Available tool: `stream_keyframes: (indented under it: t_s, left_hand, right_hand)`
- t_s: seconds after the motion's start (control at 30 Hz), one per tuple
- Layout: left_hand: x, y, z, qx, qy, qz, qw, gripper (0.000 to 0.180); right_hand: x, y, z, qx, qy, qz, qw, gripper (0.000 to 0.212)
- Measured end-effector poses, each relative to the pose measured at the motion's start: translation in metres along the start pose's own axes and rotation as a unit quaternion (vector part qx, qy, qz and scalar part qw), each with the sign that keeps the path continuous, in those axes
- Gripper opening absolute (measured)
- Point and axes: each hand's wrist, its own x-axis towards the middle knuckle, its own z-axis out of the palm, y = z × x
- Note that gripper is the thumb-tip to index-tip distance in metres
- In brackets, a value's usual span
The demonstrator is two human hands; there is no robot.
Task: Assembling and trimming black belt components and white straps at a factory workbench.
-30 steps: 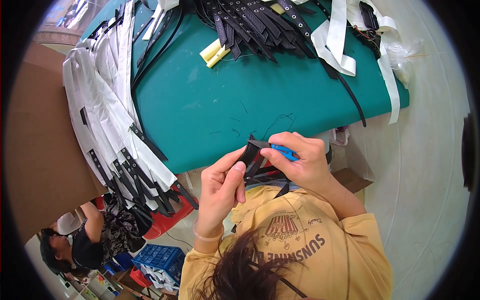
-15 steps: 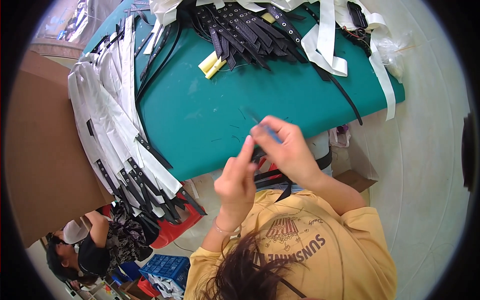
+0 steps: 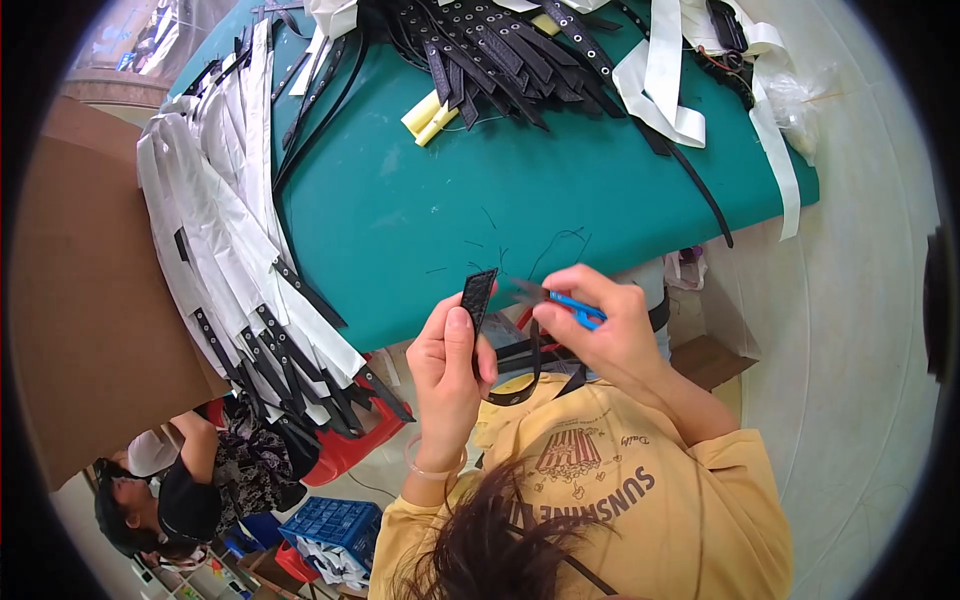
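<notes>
My left hand (image 3: 447,358) is closed on a black leather-look belt (image 3: 480,288), its flat cut end pointing up between thumb and fingers. The rest of that belt, with metal eyelets, loops down toward my lap. In my right hand (image 3: 612,328) is a pair of thread snips (image 3: 573,303) with blue handles. Their blades point left, a short gap from the belt's end. Loose black threads (image 3: 562,238) lie on the green table (image 3: 380,250) just beyond my hands.
A heap of black eyelet belts (image 3: 510,70) lies at the table's far side, by yellow rolled pieces (image 3: 428,118). White-wrapped belts (image 3: 215,220) hang over the left edge beside a cardboard box (image 3: 100,290). A person (image 3: 190,490) sits lower left, near a blue crate (image 3: 335,530).
My hands were close together and blurred; now they are apart. My right hand has drawn back to the right with the snips, and the belt's end now shows upright in my left hand.
</notes>
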Motion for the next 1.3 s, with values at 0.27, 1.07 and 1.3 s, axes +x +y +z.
stream_keyframes:
  t_s: [0.27, 1.07, 1.3]
  left_hand:
    - [-0.001, -0.004, 0.002, -0.007, -0.010, -0.011, 1.000, 0.030]
    - [0.000, 0.002, 0.000, 0.009, -0.036, -0.078, 0.996, 0.034]
    - [0.005, -0.006, -0.006, -0.011, -0.040, -0.074, 0.996, 0.037]
  right_hand:
    - [0.006, 0.000, 0.002, 0.071, 0.007, -0.007, 0.997, 0.026]
    - [0.010, 0.012, 0.001, -0.067, 0.097, -0.140, 0.983, 0.017]
    - [-0.005, 0.005, 0.001, -0.144, 0.041, -0.220, 0.964, 0.027]
